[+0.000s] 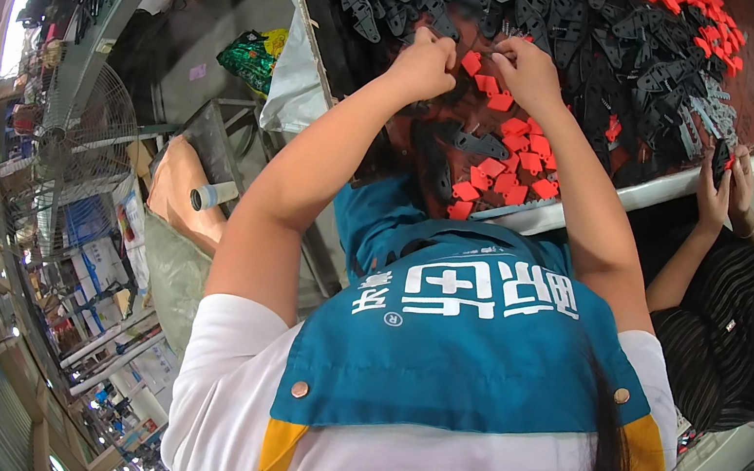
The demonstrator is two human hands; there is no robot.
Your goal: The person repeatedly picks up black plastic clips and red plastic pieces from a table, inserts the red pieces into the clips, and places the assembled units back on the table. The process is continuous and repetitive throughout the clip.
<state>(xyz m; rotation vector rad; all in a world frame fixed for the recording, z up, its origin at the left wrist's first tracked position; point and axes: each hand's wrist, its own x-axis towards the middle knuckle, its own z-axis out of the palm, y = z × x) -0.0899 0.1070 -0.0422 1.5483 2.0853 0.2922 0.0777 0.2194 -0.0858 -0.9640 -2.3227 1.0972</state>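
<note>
Both my hands are over the table among small plastic parts. My left hand point(426, 66) is curled with its fingers closed, its fingertips right by a flat black plastic part point(441, 17); what lies in the fingers is hidden. A little to its right, my right hand point(529, 72) pinches with thumb and forefinger, the pinched thing too small to make out. Loose red plastic pieces point(486, 84) lie between the hands, and more red pieces point(513, 163) spread toward the near edge. One black part point(480, 143) rests beside those.
A heap of black parts point(570, 15) covers the far table. Red pieces point(719, 38) and grey parts point(709, 115) lie at the right. There, a co-worker's hands point(725, 187) hold a black-and-red piece. A fan point(83, 130) and a green-yellow bag point(252, 58) are at the left.
</note>
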